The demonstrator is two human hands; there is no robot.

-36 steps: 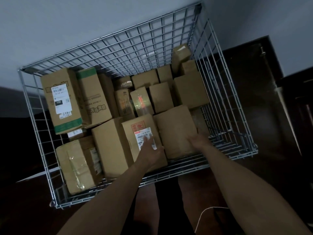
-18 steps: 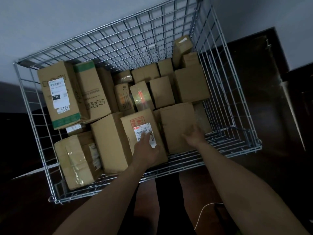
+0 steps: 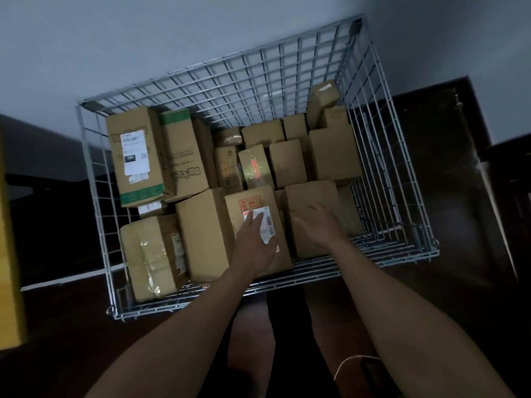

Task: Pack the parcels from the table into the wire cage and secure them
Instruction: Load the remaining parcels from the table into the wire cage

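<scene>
Dim room with a pale wall and dark floor. A wire cage stands against the wall, packed with brown cardboard parcels crowded edge to edge. A tall box with green bands leans along the cage's left side, and a taped parcel fills the near left corner. A yellow object shows at the left edge of view. Both bare arms reach over the near rim. The left hand lies flat, fingers straight, on a parcel with a white label. The right hand rests, fingers spread and relaxed, on the plain parcel just beside it. Neither hand grips anything.
</scene>
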